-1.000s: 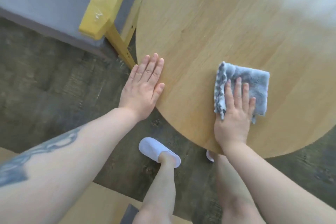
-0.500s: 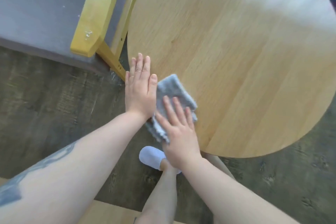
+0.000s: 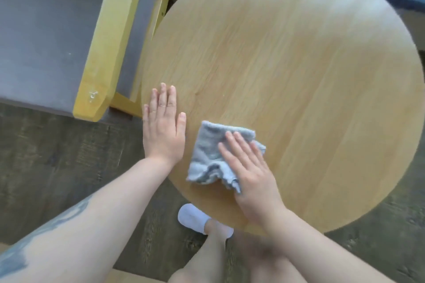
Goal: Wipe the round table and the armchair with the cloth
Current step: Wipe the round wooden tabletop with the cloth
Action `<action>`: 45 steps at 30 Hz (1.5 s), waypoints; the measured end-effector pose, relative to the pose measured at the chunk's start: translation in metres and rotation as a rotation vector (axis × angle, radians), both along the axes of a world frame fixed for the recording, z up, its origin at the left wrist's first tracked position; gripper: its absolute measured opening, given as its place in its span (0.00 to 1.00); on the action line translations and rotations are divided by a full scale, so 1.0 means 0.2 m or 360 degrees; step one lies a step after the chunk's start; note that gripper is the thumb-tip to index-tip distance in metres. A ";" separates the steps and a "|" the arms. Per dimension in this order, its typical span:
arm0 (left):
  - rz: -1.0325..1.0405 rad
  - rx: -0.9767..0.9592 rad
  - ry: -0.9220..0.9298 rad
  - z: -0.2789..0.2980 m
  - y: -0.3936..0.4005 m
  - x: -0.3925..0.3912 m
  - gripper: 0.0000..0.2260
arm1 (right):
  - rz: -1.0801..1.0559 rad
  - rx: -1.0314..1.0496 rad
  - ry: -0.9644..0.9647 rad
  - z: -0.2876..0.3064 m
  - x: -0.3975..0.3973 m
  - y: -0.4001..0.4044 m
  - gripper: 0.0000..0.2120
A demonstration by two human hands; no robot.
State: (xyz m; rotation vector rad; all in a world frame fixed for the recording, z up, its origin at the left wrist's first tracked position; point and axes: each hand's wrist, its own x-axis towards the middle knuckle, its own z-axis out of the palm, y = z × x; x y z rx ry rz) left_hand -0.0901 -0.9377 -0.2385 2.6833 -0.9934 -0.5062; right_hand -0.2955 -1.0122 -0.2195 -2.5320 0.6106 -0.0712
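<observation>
A: What had changed in the last half second?

B: The right hand (image 3: 250,174) had carried the folded grey microfibre cloth (image 3: 212,156) away from the left hand (image 3: 162,131). Half a second before, the cloth lay partly under the left thumb, at the near left edge of the round light-wood table (image 3: 299,64). Now it lay just beside that thumb, apart from it, with a strip of bare wood between them.

A: And one second before?

B: Then the cloth was well to the right of the left fingers. So the person had swept it in towards them and started back out again.

A: How were the fingers?

B: The right fingers (image 3: 239,142) were straight and a little spread, pressing flat on the cloth; most of the cloth showed beyond the fingertips and to their left. The left fingers (image 3: 165,99) were straight and close together, flat on the table edge, holding nothing.

A: What did it mean for the task?

B: It seemed the table was in the middle of being wiped, stroke by stroke along the near side. The far half probably remained. The armchair with yellow wooden arms and grey cushion (image 3: 101,57), beyond the left fingertips, was not yet touched by the cloth.
</observation>
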 end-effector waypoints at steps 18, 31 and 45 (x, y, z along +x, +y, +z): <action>-0.0060 0.0094 -0.0157 -0.01 -0.05 0.12 0.25 | -0.0744 -0.0215 0.0202 -0.07 0.39 -0.42 0.35; 0.0097 0.0021 -0.0210 -0.05 -0.15 0.24 0.26 | -0.0397 -0.0126 0.0090 -0.06 0.93 -0.21 0.30; 0.0085 -0.0020 -0.0129 -0.03 -0.22 0.36 0.25 | 0.0064 -0.0103 0.0060 -0.02 1.30 -0.66 0.32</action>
